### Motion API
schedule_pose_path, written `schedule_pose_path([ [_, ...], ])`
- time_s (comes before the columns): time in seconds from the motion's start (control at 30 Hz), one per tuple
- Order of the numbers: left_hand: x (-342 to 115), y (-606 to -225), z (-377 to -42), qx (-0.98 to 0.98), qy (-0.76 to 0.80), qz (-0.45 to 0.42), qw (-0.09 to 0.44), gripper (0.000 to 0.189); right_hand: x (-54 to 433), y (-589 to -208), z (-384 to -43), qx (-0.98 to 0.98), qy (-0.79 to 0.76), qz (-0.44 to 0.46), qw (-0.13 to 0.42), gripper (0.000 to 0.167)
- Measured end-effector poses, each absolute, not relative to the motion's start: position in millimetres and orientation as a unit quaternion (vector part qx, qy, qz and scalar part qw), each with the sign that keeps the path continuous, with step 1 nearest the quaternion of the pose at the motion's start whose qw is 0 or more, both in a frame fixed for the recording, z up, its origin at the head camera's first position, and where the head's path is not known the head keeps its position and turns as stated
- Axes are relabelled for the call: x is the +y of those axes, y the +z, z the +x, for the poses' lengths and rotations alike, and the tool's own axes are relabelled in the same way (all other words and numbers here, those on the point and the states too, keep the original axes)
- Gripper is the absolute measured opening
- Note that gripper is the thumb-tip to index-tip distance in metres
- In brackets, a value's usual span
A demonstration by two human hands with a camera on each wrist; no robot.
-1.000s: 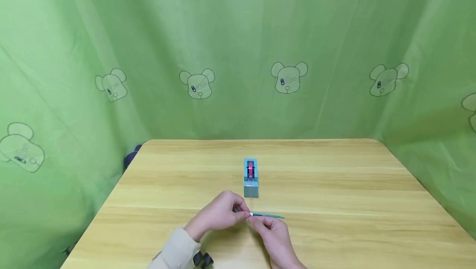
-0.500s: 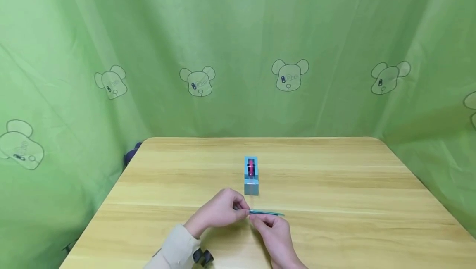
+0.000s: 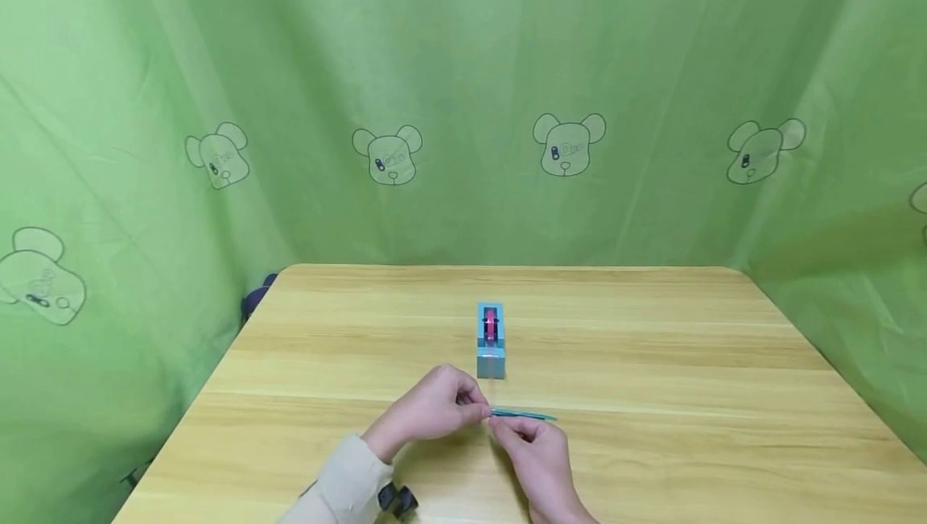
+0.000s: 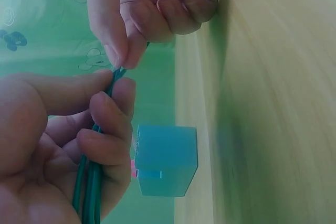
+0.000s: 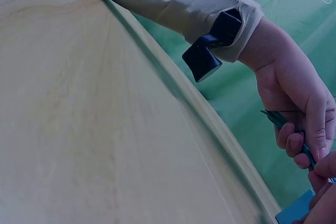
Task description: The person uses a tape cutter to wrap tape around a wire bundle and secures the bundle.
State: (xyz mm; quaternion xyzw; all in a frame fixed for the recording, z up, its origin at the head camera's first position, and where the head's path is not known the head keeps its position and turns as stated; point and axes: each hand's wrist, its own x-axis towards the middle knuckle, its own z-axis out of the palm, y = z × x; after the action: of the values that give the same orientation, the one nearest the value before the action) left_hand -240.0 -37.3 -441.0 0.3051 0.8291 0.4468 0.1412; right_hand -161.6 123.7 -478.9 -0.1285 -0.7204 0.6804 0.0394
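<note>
Both hands meet over the near middle of the table, around a thin bundle of long teal rods (image 3: 525,414). My left hand (image 3: 438,407) curls its fingers around one half of the bundle, as the left wrist view shows, with the rods (image 4: 92,187) running down through its palm. The thumb and index finger of my right hand (image 3: 539,460) pinch at the bundle's middle, right beside the left fingertips. Those fingertips hide the spot where they meet. Straight ahead stands a light blue tape dispenser (image 3: 490,365) with a pink-cored roll (image 3: 490,326).
The wooden table (image 3: 652,355) spreads out around the hands. Green curtains (image 3: 463,210) printed with bear heads enclose its back and sides. A black device (image 3: 397,500) is strapped at the left cuff. A dark purple item (image 3: 257,299) shows beyond the table's left edge.
A pale glint on the rods by the fingertips, seen a second ago, no longer shows, and the rods have turned slightly. Both hands keep nearly the same place; the head view has tilted a little.
</note>
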Motion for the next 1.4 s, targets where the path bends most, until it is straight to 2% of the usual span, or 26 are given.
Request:
schedule_pose_path([
  [0.4, -35.5, -442.2, -240.4, 0.831, 0.45, 0.299, 0.135, 0.011, 123.5, -479.9, -163.0, -0.726, 0.673, -0.135, 0.046, 0.021],
  [1.4, -35.2, -440.2, -239.5, 0.828, 0.459, 0.288, 0.142, 0.011, 128.0, -481.6, -166.7, -0.728, 0.672, -0.136, 0.022, 0.024],
])
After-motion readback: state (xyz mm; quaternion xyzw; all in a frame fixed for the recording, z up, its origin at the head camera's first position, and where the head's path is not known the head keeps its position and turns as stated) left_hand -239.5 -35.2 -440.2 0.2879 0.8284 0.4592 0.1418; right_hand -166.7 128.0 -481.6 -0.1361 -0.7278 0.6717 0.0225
